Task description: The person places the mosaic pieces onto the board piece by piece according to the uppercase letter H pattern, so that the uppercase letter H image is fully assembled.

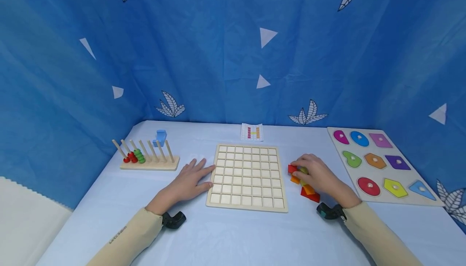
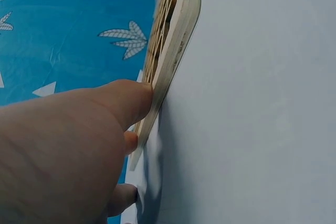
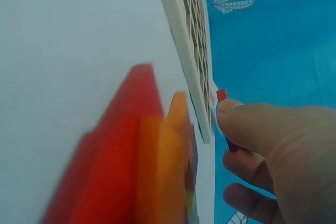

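My left hand (image 1: 191,180) rests at the left edge of a wooden grid board (image 1: 247,208), fingers spread and straight. In the left wrist view its thumb (image 2: 134,100) touches the board's side. To the right of the board, my right hand (image 1: 317,173) pinches a thin red tile (image 3: 221,95) between thumb and fingers. Below that hand is a small pile of loose tiles in red (image 1: 310,195), orange (image 1: 308,189) and yellow-green, partly hidden by the fingers. The right wrist view shows red tiles (image 3: 123,129) and an orange tile (image 3: 157,166) up close.
Behind the board lies a printed pattern card (image 1: 252,132). A wooden peg rack (image 1: 149,165) with red and green beads stands at left, a blue object (image 1: 160,136) behind it. On the right is a shape puzzle board (image 1: 391,199) with knobbed pieces. A blue curtain (image 1: 225,55) hangs behind.
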A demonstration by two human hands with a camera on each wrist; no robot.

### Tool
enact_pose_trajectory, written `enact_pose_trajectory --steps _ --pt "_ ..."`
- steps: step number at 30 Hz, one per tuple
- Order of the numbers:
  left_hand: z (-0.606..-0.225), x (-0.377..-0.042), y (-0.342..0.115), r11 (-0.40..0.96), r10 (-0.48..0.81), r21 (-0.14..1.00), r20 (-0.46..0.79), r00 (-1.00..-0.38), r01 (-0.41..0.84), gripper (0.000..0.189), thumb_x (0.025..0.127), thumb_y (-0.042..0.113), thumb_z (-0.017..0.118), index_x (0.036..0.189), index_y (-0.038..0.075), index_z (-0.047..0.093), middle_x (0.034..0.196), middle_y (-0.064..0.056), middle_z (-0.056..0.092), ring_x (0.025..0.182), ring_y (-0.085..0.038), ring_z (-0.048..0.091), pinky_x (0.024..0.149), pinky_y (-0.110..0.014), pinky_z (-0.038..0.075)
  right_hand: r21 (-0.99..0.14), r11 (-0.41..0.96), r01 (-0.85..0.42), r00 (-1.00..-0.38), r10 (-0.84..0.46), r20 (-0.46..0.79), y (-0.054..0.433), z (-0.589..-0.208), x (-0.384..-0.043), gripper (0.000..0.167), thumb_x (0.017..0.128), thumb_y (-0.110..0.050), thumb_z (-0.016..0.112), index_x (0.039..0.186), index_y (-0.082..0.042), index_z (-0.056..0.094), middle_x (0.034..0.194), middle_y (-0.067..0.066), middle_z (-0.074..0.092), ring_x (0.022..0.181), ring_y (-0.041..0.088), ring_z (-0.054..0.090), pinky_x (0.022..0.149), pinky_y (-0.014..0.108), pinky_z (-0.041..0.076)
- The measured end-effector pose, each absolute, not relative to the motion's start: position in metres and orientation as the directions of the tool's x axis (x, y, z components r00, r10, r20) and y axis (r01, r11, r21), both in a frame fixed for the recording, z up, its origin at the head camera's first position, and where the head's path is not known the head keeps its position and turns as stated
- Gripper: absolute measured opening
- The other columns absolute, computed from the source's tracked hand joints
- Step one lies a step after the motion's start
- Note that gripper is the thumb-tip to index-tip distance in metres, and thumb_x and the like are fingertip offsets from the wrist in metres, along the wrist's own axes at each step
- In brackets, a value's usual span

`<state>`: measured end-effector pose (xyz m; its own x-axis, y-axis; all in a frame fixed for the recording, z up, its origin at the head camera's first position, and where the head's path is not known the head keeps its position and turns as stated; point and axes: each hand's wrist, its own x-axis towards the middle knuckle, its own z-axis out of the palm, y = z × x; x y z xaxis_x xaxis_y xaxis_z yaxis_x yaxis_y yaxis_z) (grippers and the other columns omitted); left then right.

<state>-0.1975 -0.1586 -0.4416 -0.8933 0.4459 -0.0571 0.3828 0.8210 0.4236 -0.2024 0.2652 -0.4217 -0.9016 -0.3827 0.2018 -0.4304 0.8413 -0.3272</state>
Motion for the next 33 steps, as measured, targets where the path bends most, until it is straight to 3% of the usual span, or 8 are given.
enact_pose_trajectory --steps 12,33 --pt "-0.441 -0.197 -0.158 0.815 0.449 0.434 -0.052 -0.892 0.384 0.060 0.102 0.040 0.059 0.155 0.017 0.046 0.166 -0.024 0.028 0.154 -0.054 0.016 0.121 -0.072 0.016 -0.353 0.775 -0.523 -0.852 -0.485 0.196 0.225 -0.410 -0.232 0.029 0.090 -0.017 0.078 0.117 -0.005 0.076 0.107 0.007 0.072 0.101 0.024 0.062 0.089 0.045 0.057" --pt "-0.444 -0.198 -0.161 0.819 0.445 0.429 -0.053 -0.894 0.382 0.060 0.102 0.041 0.059 0.155 0.018 0.045 0.166 -0.023 0.028 0.154 -0.054 0.015 0.122 -0.072 0.015 -0.397 0.682 -0.615 -0.783 -0.589 0.201 0.149 -0.415 -0.273 0.024 0.093 -0.014 0.075 0.113 -0.002 0.077 0.103 0.011 0.074 0.090 0.021 0.064 0.076 0.033 0.051"
